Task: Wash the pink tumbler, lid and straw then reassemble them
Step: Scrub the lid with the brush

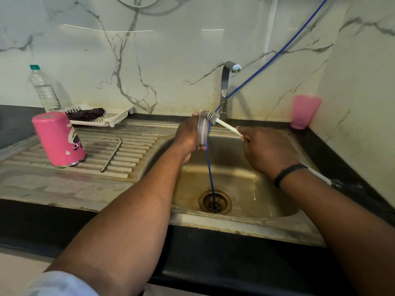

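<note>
Head view, frame centre above the sink: left hand (189, 135) grips the clear round plastic lid (202, 133) by its rim, light, likely slippery, while right hand (267, 150) pinches the white-handled bristle brush (215, 119).

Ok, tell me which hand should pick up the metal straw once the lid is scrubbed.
Probably the left hand. The straw lies on the draining board left of the basin, on that hand's side. It must first put down the lid. The right hand grips the brush, farther away.
</note>
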